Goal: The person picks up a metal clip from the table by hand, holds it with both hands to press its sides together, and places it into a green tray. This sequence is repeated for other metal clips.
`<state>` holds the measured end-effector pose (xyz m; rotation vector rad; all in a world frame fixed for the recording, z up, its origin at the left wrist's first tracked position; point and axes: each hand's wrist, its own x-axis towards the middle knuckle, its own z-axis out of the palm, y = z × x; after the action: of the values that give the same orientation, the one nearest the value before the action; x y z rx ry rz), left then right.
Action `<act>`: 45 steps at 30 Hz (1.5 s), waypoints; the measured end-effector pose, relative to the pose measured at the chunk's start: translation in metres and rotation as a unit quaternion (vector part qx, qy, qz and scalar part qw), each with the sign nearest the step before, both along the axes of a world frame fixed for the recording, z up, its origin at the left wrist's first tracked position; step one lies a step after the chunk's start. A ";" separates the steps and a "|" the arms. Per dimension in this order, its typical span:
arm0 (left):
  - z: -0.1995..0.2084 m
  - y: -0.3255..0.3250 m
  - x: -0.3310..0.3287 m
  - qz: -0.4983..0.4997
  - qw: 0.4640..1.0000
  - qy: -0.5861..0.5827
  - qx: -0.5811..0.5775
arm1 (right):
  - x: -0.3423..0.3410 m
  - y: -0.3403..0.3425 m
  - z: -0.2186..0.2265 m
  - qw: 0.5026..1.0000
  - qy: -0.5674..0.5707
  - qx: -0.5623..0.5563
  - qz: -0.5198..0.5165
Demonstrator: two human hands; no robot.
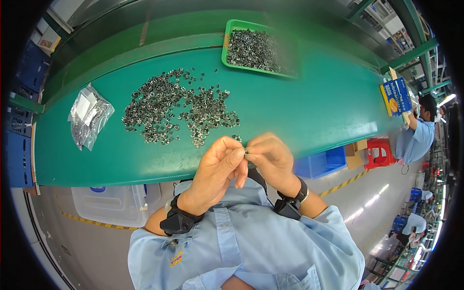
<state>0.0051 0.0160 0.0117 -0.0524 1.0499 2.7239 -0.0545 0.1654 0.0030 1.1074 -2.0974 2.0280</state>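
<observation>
My left hand [223, 162] and my right hand [271, 159] meet at the near edge of the green table. Between their pinched fingertips is a small dark metal part [246, 152], mostly hidden by the fingers, so its exact kind cannot be made out. Just beyond my hands, a few like pieces [236, 138] lie on the table. Farther off to the left spread two heaps of small shiny metal parts, a larger heap [153, 104] and a smaller heap [208, 113] that run into each other.
At the back stands a green tray [224, 50] full of similar parts. A clear plastic bag [90, 118] lies on the table's left. Below the table are a clear bin [108, 205], a blue bin [319, 166] and a red stool [380, 153]. A co-worker [418, 135] is at the right by a blue box [396, 96].
</observation>
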 end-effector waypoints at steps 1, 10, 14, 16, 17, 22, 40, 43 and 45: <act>0.000 -0.001 0.000 -0.003 1.000 -0.003 0.005 | 0.000 0.000 0.000 1.000 0.006 0.006 -0.003; -0.001 -0.010 -0.006 -0.046 0.998 -0.011 0.040 | -0.007 -0.001 -0.001 1.000 -0.001 0.009 0.014; -0.001 -0.011 -0.005 -0.036 0.999 -0.009 0.022 | -0.009 -0.003 0.000 1.000 -0.006 0.004 0.025; 0.002 -0.010 -0.005 -0.025 1.000 -0.013 0.007 | -0.010 -0.004 0.000 1.000 -0.006 0.007 0.025; 0.003 -0.009 -0.005 -0.015 1.000 -0.017 -0.007 | -0.010 -0.004 0.000 1.000 -0.006 0.009 0.025; 0.003 -0.008 -0.006 -0.005 1.000 -0.016 -0.025 | -0.009 -0.004 0.000 1.000 -0.010 0.011 0.019; -0.011 -0.029 -0.006 0.056 0.998 -0.016 0.026 | -0.135 0.003 0.023 0.932 0.172 0.303 -0.096; -0.011 -0.031 -0.007 0.033 0.998 -0.013 0.048 | -0.099 0.001 0.019 0.929 0.184 0.322 -0.007; -0.010 -0.030 -0.008 0.031 0.998 -0.011 0.049 | -0.086 -0.004 0.016 0.924 0.190 0.329 0.036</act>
<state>-0.0033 -0.0145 0.0012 -0.1003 0.9225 2.8204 -0.1407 0.1611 0.0186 1.5068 -2.5818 0.9839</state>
